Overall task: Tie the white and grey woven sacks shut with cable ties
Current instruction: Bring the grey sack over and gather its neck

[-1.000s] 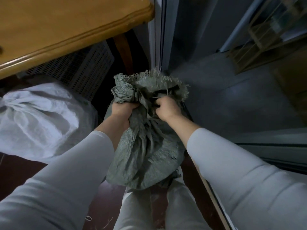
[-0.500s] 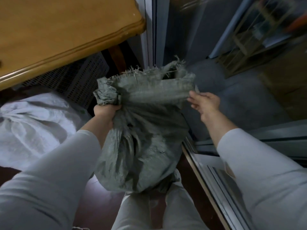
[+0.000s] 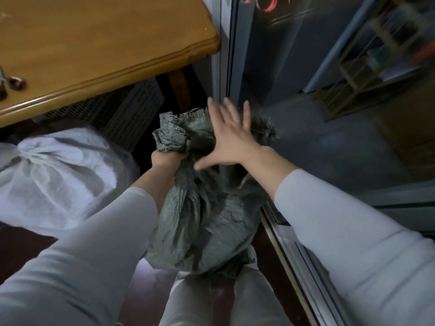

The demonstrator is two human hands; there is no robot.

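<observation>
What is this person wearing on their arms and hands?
The left sleeve and right sleeve are long, snug and pale grey, plain with no markings, and end partway up the forearms. The left hand and right hand are bare: no gloves, rings or watch show.

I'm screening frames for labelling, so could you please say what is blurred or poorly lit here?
Head view: the right hand is motion-blurred over the grey sack; the left hand gripping its neck is sharper; red reflections streak the glass door.
</observation>
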